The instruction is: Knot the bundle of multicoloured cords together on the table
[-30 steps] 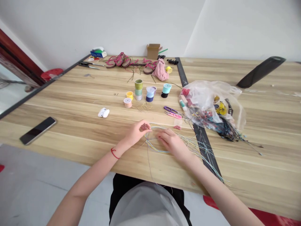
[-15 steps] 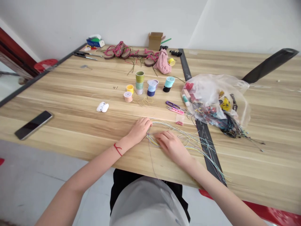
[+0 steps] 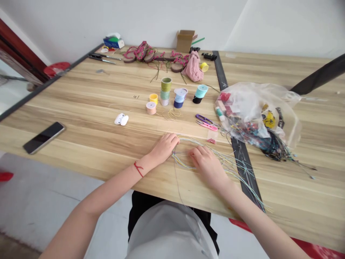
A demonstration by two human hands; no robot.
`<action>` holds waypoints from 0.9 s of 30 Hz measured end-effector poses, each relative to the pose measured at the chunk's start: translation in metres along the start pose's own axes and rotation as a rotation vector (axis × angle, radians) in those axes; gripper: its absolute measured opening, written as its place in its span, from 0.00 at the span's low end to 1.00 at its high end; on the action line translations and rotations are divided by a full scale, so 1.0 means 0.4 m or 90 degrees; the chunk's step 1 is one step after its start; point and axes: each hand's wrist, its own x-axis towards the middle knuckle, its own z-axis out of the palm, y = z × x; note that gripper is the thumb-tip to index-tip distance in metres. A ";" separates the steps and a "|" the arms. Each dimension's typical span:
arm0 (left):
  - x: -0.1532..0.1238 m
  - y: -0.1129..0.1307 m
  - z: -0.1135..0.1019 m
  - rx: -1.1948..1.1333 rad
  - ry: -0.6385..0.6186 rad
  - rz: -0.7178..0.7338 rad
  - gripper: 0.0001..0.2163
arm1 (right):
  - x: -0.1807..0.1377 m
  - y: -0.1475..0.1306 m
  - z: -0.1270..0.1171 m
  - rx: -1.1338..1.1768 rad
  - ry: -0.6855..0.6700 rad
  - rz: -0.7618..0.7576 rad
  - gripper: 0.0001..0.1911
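A bundle of thin multicoloured cords [image 3: 226, 163] lies on the wooden table, forming a loop at its left end and trailing off to the lower right. My left hand [image 3: 164, 148] rests at the loop's left bend, with its fingers curled against the cords. My right hand [image 3: 207, 167] sits on the strands a little further right, its fingertips gathering them against the tabletop. A red string circles my left wrist. One long grey strand hangs over the table's front edge.
Thread spools [image 3: 166, 91] stand beyond my hands, near purple thread snips [image 3: 204, 119] and pink snips [image 3: 207, 126]. To the right lies a plastic bag of mixed craft items [image 3: 256, 118]. A phone [image 3: 43, 137] and white earbuds [image 3: 121, 119] lie left; pink-strapped sandals [image 3: 148, 54] line the back.
My left hand has lowered from a raised pinch to lie flatter on the table. My right hand stays on the cords. The whole view has shifted slightly as my head moved.
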 end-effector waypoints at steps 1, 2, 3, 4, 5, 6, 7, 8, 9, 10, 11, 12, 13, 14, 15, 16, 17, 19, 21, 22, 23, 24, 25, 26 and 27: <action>0.000 0.000 0.000 0.000 -0.001 0.000 0.11 | -0.003 0.005 -0.006 -0.003 0.005 0.021 0.10; -0.001 0.000 0.001 0.000 -0.001 0.000 0.11 | -0.006 0.007 -0.012 0.012 0.010 0.034 0.10; -0.001 0.000 0.001 0.000 -0.001 -0.001 0.11 | -0.006 0.006 -0.016 0.047 0.012 0.038 0.10; -0.001 0.000 0.002 0.000 -0.002 -0.001 0.11 | -0.006 0.002 -0.019 0.097 0.009 0.035 0.09; -0.001 0.000 0.002 0.000 -0.002 -0.002 0.11 | -0.003 -0.005 -0.019 0.153 0.004 0.027 0.09; -0.001 0.000 0.003 0.000 -0.002 -0.002 0.11 | 0.000 -0.014 -0.017 0.205 -0.003 0.020 0.09; 0.000 0.001 0.003 0.000 -0.003 -0.003 0.10 | 0.005 -0.024 -0.013 0.248 -0.011 0.017 0.09; 0.000 0.001 0.003 0.000 -0.003 -0.004 0.10 | 0.011 -0.034 -0.007 0.281 -0.016 0.024 0.09; 0.000 0.002 0.002 0.001 -0.004 -0.005 0.09 | 0.017 -0.042 -0.001 0.304 -0.019 0.036 0.08; 0.000 0.002 0.002 0.002 -0.004 -0.007 0.09 | 0.023 -0.050 0.006 0.323 -0.021 0.051 0.08; 0.001 0.003 0.001 0.004 -0.004 -0.009 0.09 | 0.028 -0.056 0.012 0.340 -0.022 0.067 0.07; 0.001 0.004 0.000 0.005 -0.005 -0.010 0.09 | 0.033 -0.060 0.018 0.354 -0.021 0.079 0.07; 0.001 0.005 0.000 0.006 -0.006 -0.011 0.09 | 0.036 -0.063 0.022 0.363 -0.018 0.088 0.06; 0.001 0.006 -0.001 0.008 -0.008 -0.013 0.09 | 0.039 -0.064 0.024 0.368 -0.014 0.091 0.06; 0.001 0.007 -0.002 0.009 -0.009 -0.014 0.09 | 0.040 -0.065 0.026 0.370 -0.010 0.091 0.06; 0.002 0.007 -0.003 0.010 -0.011 -0.016 0.09 | 0.041 -0.066 0.026 0.370 -0.006 0.090 0.06; 0.002 0.008 -0.003 0.011 -0.012 -0.017 0.09 | 0.041 -0.066 0.026 0.369 -0.002 0.089 0.06; 0.002 0.009 -0.005 0.012 -0.014 -0.018 0.09 | 0.039 -0.067 0.025 0.366 0.005 0.088 0.06; 0.002 0.010 -0.007 0.014 -0.017 -0.019 0.09 | 0.038 -0.067 0.024 0.361 0.009 0.085 0.06; 0.002 0.011 -0.009 0.015 -0.019 -0.020 0.09 | 0.038 -0.068 0.024 0.358 0.009 0.083 0.06; 0.002 0.012 -0.010 0.016 -0.020 -0.021 0.09 | 0.038 -0.069 0.024 0.355 0.009 0.081 0.06; 0.002 0.013 -0.011 0.017 -0.021 -0.022 0.09 | 0.038 -0.070 0.023 0.352 0.007 0.080 0.06; 0.002 0.013 -0.012 0.018 -0.023 -0.023 0.09 | 0.039 -0.071 0.022 0.346 0.005 0.077 0.06; 0.002 0.014 -0.012 0.019 -0.024 -0.023 0.09 | 0.039 -0.072 0.021 0.333 0.002 0.074 0.06; 0.002 0.014 -0.012 0.019 -0.025 -0.022 0.10 | 0.039 -0.072 0.019 0.310 -0.003 0.071 0.06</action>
